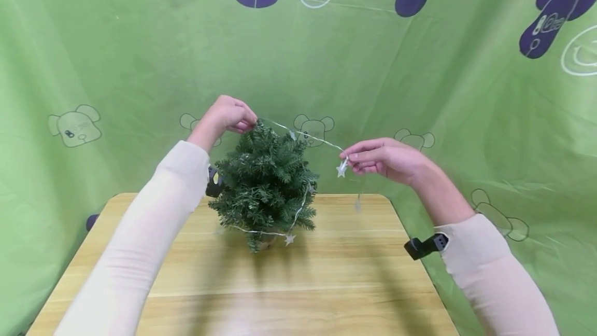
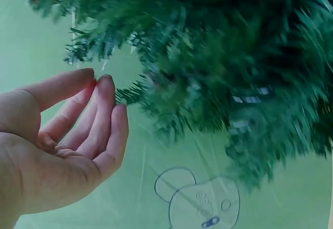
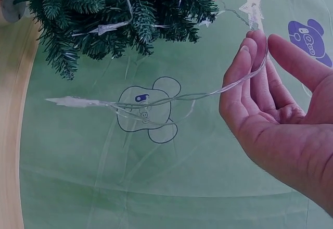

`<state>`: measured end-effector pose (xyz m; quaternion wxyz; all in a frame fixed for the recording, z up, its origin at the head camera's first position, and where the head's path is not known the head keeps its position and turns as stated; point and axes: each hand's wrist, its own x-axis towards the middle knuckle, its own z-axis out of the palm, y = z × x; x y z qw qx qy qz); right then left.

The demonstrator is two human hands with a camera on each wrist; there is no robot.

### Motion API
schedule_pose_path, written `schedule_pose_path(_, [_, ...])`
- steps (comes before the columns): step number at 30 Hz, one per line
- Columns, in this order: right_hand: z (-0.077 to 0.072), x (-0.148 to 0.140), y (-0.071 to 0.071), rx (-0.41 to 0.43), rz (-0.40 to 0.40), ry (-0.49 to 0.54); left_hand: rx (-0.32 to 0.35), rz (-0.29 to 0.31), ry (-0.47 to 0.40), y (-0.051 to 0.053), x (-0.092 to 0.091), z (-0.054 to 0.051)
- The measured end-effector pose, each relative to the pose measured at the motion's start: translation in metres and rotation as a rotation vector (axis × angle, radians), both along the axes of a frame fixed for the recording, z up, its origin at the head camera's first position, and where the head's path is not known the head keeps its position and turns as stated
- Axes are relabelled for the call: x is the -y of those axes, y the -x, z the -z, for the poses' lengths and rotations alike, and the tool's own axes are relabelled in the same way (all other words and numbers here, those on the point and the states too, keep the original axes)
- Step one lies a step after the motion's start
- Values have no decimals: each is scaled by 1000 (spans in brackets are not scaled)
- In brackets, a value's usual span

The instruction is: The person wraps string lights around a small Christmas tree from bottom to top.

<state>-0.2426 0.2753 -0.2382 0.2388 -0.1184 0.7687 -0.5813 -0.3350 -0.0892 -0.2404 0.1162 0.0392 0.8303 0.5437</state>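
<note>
A small green artificial Christmas tree stands on the table with a clear star string light partly wound around it. My left hand is at the treetop, pinching the strand between thumb and fingertips, as the left wrist view shows. To the right of the tree, my right hand pinches the same strand beside a clear star. Between both hands the wire runs fairly straight. From the right hand a loose end hangs, tipped by another star. Lower down, a star rests against the front branches.
The wooden table has rounded far corners. Behind it and at both sides hangs a green printed cloth. A black wrist camera sits on the right sleeve, and another on the left, close to the branches.
</note>
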Motion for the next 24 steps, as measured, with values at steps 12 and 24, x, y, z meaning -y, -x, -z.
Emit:
schedule_pose_path(12, [4,2,3,6,2,17,-35,56,190,-6,0,-8])
schedule_pose_path(24, [1,5,5,-3,-19,23,-283,91,242,-36,-44,-49])
